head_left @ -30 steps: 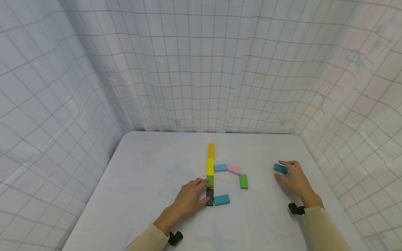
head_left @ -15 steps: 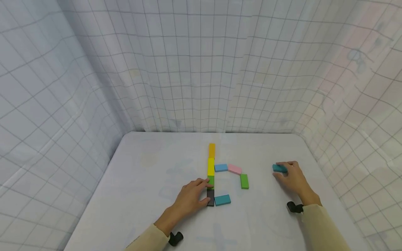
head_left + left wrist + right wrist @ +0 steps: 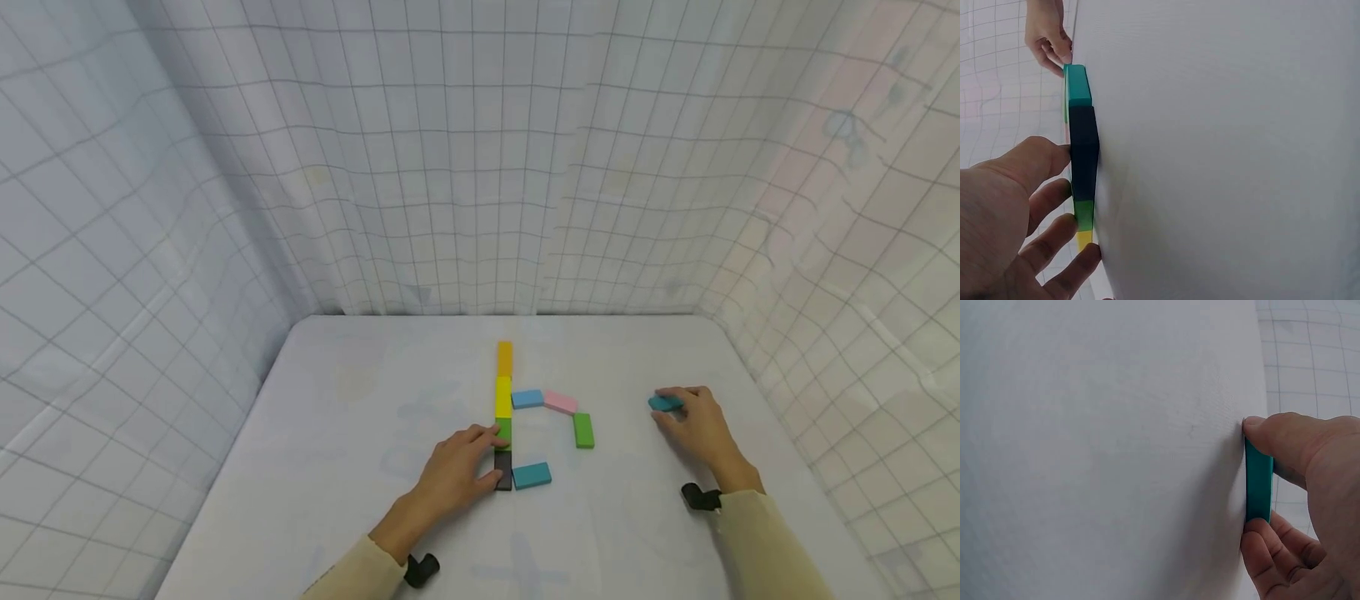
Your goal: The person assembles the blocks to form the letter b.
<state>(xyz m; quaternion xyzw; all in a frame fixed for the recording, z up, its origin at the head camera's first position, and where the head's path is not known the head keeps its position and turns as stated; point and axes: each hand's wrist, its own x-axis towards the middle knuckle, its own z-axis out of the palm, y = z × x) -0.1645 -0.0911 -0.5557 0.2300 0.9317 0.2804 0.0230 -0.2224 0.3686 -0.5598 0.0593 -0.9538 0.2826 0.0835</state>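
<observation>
My right hand (image 3: pixel 701 429) pinches a teal rectangular block (image 3: pixel 1259 487) between thumb and fingertips, low over the table at the right. My left hand (image 3: pixel 450 471) lies beside a straight column of blocks, its fingertips on the column's green block (image 3: pixel 505 433) and its thumb at the black block (image 3: pixel 504 477). Beyond them in that column come a yellow block (image 3: pixel 503 397) and an orange block (image 3: pixel 505 358). From the column a light blue block (image 3: pixel 527 399), a pink block (image 3: pixel 560 402) and a second green block (image 3: pixel 583 431) curve right. Another teal block (image 3: pixel 532 476) touches the black one.
The white table (image 3: pixel 360 400) carries all the blocks. Grid-patterned white curtains (image 3: pixel 465 183) hang at the back and on both sides. A small black device (image 3: pixel 422 571) sits at the left wrist, and another black device (image 3: pixel 701 497) at the right.
The teal block in my right hand has turned between the fingers, and that hand has shifted slightly left. My left hand stays at the column.
</observation>
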